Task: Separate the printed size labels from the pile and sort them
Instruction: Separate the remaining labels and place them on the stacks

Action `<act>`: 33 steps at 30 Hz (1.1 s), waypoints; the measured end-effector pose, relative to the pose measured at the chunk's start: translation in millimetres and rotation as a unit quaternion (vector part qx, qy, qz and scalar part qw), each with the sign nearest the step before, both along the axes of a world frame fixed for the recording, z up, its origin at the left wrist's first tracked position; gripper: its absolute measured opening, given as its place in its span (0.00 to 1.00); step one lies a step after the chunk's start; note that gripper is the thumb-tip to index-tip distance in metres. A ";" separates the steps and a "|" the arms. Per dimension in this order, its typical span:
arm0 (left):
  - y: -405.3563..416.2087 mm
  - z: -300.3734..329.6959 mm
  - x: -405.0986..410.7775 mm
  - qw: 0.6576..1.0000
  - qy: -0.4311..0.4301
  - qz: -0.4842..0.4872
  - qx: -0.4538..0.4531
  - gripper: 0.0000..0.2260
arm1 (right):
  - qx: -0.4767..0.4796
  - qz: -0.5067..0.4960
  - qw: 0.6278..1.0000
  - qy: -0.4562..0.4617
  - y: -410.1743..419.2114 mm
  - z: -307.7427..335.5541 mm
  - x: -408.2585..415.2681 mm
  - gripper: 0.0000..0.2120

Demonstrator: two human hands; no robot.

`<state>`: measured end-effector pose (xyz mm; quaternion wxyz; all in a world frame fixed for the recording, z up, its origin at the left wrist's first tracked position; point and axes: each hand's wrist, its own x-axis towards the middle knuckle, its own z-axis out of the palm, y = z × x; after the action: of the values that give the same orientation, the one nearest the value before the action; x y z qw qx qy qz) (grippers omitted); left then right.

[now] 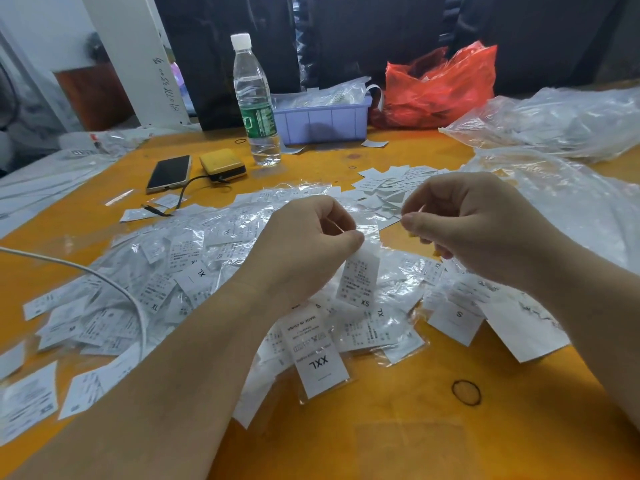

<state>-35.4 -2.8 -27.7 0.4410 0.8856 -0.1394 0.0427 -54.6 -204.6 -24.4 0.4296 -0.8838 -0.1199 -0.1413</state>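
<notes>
Orange table (398, 441) holds bottle (255, 98), phone (169, 173), red bag (440, 88) behind labels (138, 289).

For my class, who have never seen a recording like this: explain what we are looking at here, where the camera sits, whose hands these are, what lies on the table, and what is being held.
There is one picture, taken by a wide-angle camera worn on a person's head, looking forward and down. No machine is involved: the two bare hands belong to the wearer.

The left hand pinches a white printed label marked XS, which hangs down from the fingers. The right hand is curled with fingertips pinched; what it holds is too small to tell.

On the orange table lies a pile of labels in clear sleeves, showing sizes such as XL, S and XXL. Farther back stand a water bottle, a phone, a yellow power bank, a lilac tray and a red bag.
</notes>
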 end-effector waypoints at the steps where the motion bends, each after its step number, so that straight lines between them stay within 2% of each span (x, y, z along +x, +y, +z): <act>1: 0.2 -1.0 0.3 1.000 -0.011 0.008 0.019 0.02 | -0.037 -0.014 0.999 -0.004 -0.8 -0.6 0.1 0.03; 5: 0.6 -1.8 0.6 0.997 -0.053 0.026 0.054 0.04 | -0.128 -0.030 0.991 0.014 -0.2 -1.9 -1.1 0.04; 8: 0.1 -2.2 -0.2 0.997 -0.045 0.012 0.063 0.04 | -0.145 -0.034 0.989 -0.002 0.5 2.7 -4.5 0.04; 10: -1.4 -2.5 -2.1 0.998 -0.033 -0.005 0.062 0.03 | -0.190 -0.049 0.981 -0.002 -1.0 8.8 -8.4 0.06; 13: -5.2 -2.3 -5.5 0.997 -0.022 -0.039 0.067 0.03 | -0.332 -0.083 0.935 0.095 -6.9 16.3 -14.2 0.10; 15: -6.4 -2.0 -7.7 0.995 -0.017 -0.065 0.077 0.04 | -0.381 -0.102 0.908 0.140 -7.9 20.4 -18.5 0.11; 21: -13.3 -5.4 -14.2 0.975 0.005 -0.153 0.159 0.11 | -0.359 -0.110 0.920 0.110 -2.7 26.3 -25.1 0.10; 25: -17.3 -8.7 -11.8 0.964 -0.021 -0.150 0.217 0.10 | -0.381 -0.117 0.907 0.135 -3.1 27.1 -27.0 0.11; 33: -16.8 -9.8 -10.7 0.970 -0.002 -0.134 0.201 0.09 | -0.453 -0.122 0.862 0.192 -11.8 28.0 -32.9 0.11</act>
<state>-46.0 -19.7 -37.5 0.2549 0.9295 -0.2630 -0.0439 -87.5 -216.4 3.6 -0.0246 -0.9982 0.0227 0.0498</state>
